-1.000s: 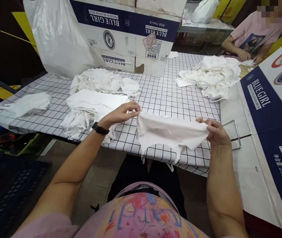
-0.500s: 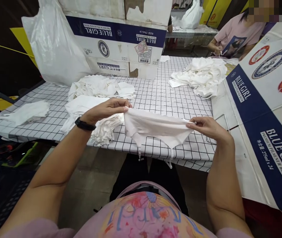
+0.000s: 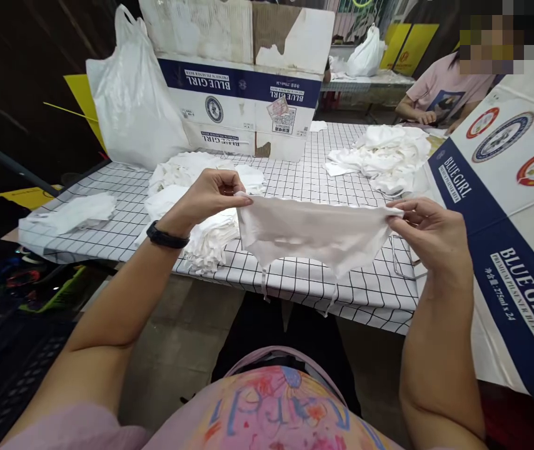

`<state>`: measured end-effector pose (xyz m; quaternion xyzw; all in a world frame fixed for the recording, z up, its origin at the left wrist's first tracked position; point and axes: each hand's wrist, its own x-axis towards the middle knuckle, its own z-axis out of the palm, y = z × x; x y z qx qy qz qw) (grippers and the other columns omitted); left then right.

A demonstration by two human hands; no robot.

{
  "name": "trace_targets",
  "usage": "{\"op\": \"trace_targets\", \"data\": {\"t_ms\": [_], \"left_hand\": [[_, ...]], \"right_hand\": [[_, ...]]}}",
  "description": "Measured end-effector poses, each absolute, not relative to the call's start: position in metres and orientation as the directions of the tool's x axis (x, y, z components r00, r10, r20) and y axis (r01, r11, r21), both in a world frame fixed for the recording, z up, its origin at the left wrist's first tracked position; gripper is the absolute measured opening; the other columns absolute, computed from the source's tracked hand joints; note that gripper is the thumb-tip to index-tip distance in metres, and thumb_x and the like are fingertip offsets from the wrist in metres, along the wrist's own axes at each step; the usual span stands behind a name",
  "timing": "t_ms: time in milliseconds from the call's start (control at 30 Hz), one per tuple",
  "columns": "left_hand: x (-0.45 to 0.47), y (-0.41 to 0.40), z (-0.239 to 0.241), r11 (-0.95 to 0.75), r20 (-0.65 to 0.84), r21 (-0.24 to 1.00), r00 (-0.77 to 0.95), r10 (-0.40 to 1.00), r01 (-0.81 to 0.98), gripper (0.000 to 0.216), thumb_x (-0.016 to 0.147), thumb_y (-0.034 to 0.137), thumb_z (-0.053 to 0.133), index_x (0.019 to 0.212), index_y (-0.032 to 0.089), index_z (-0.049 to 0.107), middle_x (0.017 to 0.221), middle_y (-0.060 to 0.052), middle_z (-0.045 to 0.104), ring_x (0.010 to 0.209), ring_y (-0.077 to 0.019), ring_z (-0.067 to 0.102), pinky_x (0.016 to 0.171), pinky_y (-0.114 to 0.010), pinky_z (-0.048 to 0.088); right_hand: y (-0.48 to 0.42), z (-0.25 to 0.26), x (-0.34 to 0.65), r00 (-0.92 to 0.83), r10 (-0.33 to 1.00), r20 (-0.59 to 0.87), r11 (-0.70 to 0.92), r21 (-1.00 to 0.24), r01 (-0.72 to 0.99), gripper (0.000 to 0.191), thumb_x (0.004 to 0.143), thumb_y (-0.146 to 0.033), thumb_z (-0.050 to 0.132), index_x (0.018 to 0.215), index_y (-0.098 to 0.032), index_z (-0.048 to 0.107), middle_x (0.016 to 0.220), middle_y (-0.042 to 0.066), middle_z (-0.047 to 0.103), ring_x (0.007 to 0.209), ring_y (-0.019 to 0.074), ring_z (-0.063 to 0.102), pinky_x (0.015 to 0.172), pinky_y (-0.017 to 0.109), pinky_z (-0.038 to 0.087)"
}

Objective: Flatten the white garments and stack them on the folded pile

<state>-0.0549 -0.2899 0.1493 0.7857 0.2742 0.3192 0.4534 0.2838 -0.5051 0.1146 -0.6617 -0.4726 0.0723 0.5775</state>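
Observation:
A white bra (image 3: 314, 231) with thin straps is stretched out flat above the near part of the table, upside down, its wavy edge at the top and its straps hanging toward me. My left hand (image 3: 213, 199) pinches one upper corner between thumb and fingers. At the opposite corner, my right hand (image 3: 433, 234) is closed on the fabric in the same kind of pinch. Behind and below my left hand lies a stack of white garments (image 3: 211, 240), partly hidden by that hand and wrist.
The checked tablecloth (image 3: 290, 178) covers the table. A loose white pile (image 3: 384, 153) lies at the back right, another white piece (image 3: 77, 212) at far left. Cartons stand behind (image 3: 243, 94) and right (image 3: 492, 206); a white plastic bag (image 3: 136, 112) is back left. Another person (image 3: 440, 87) sits beyond.
My hands have moved farther apart and my right hand has risen, so the bra is pulled wider and straighter. The view has tilted up slightly. The other person's hand has lowered.

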Motion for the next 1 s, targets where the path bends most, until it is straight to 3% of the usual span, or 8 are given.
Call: {"op": "trace_targets", "data": {"t_ms": [100,200,367,533,733,800,933,1000], "left_hand": [[-0.054,-0.288,0.155,-0.463,0.289,0.876,0.628,0.723,0.130,0.035,0.064,0.034,0.091,0.065,0.017,0.060,0.071,-0.001,0.063,0.068,-0.0120,0.060,0.061,-0.025,0.049],[-0.050,-0.283,0.161,-0.489,0.318,0.864,0.623,0.714,0.120,0.032,0.063,0.027,0.092,0.068,0.016,0.062,0.071,0.000,0.061,0.067,-0.0107,0.058,0.061,-0.025,0.047],[-0.040,-0.272,0.167,-0.466,0.241,0.865,0.661,0.710,0.186,0.026,0.062,0.022,0.090,0.081,0.016,0.075,0.062,0.002,0.057,0.060,-0.0109,0.055,0.058,-0.026,0.044],[-0.037,-0.271,0.165,-0.456,0.180,0.863,0.712,0.678,0.217,0.022,0.064,0.026,0.087,0.064,0.015,0.068,0.061,0.000,0.060,0.058,-0.0098,0.053,0.055,-0.026,0.041],[-0.037,-0.277,0.157,-0.239,0.065,0.962,0.738,0.671,0.133,0.031,0.064,0.023,0.090,0.069,0.016,0.060,0.068,0.000,0.062,0.068,-0.0119,0.062,0.066,-0.028,0.052],[-0.038,-0.277,0.155,-0.168,0.051,0.981,0.719,0.693,0.093,0.034,0.062,0.023,0.092,0.072,0.016,0.060,0.067,0.001,0.061,0.068,-0.0120,0.063,0.068,-0.030,0.055],[-0.039,-0.278,0.151,-0.114,0.071,0.993,0.654,0.753,0.023,0.038,0.059,0.024,0.094,0.079,0.016,0.063,0.072,0.000,0.067,0.072,-0.0138,0.068,0.076,-0.035,0.060],[-0.038,-0.281,0.150,-0.101,0.075,0.995,0.621,0.781,0.007,0.041,0.057,0.025,0.094,0.083,0.016,0.064,0.071,0.000,0.068,0.071,-0.0144,0.069,0.075,-0.034,0.061]], "right_hand": [[-0.501,0.123,0.282,0.627,0.655,0.422,0.110,-0.874,0.474,0.025,0.068,-0.020,0.075,0.092,-0.018,0.078,0.086,0.004,0.070,0.069,0.0137,0.060,0.056,0.027,0.044],[-0.491,0.130,0.285,0.649,0.592,0.478,0.158,-0.858,0.488,0.035,0.065,-0.017,0.072,0.099,-0.016,0.076,0.090,0.004,0.067,0.075,0.0131,0.061,0.062,0.026,0.047],[-0.475,0.135,0.293,0.667,0.551,0.502,0.221,-0.858,0.463,0.033,0.061,-0.017,0.069,0.094,-0.015,0.074,0.083,0.002,0.064,0.079,0.0143,0.061,0.072,0.028,0.050],[-0.480,0.129,0.294,0.696,0.610,0.378,0.249,-0.926,0.284,0.036,0.055,-0.014,0.073,0.092,-0.016,0.073,0.076,0.000,0.064,0.069,0.0117,0.056,0.062,0.026,0.044],[-0.495,0.120,0.291,0.715,0.653,0.250,0.243,-0.963,0.115,0.041,0.050,-0.011,0.077,0.091,-0.018,0.074,0.071,0.000,0.064,0.064,0.0118,0.055,0.055,0.025,0.040],[-0.498,0.117,0.290,0.733,0.631,0.254,0.251,-0.961,0.118,0.040,0.049,-0.009,0.077,0.087,-0.021,0.072,0.068,-0.003,0.062,0.061,0.0114,0.052,0.052,0.024,0.038],[-0.497,0.110,0.293,0.727,0.623,0.290,0.233,-0.955,0.181,0.020,0.053,-0.015,0.076,0.070,-0.021,0.069,0.073,0.000,0.066,0.068,0.0148,0.058,0.056,0.027,0.044],[-0.495,0.106,0.294,0.705,0.645,0.295,0.204,-0.955,0.213,0.018,0.058,-0.019,0.076,0.075,-0.020,0.073,0.075,0.002,0.067,0.070,0.0163,0.061,0.060,0.029,0.047]]}}
